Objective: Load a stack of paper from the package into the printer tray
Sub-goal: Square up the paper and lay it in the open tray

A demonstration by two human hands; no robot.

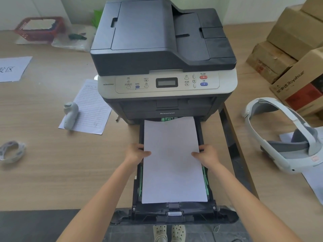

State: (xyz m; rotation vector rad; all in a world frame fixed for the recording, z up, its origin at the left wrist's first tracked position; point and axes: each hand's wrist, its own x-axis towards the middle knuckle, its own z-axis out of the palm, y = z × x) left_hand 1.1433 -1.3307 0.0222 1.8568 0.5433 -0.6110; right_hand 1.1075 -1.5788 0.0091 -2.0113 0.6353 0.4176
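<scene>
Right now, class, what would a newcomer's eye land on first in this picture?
First, the white stack of paper in the pulled-out black printer tray at centre, gripped at its side edges by the left hand and right hand. Behind it stands the dark grey and silver printer. A white headset lies on the desk to the right.

The paper stack (pixel 173 159) under my fingers is smooth, matt white. The printer tray (pixel 201 130) is black plastic with a slight shine. The tabletop (pixel 52 172) shows pale wood grain, matt, and the boxes (pixel 293 41) are rough brown cardboard.
</scene>
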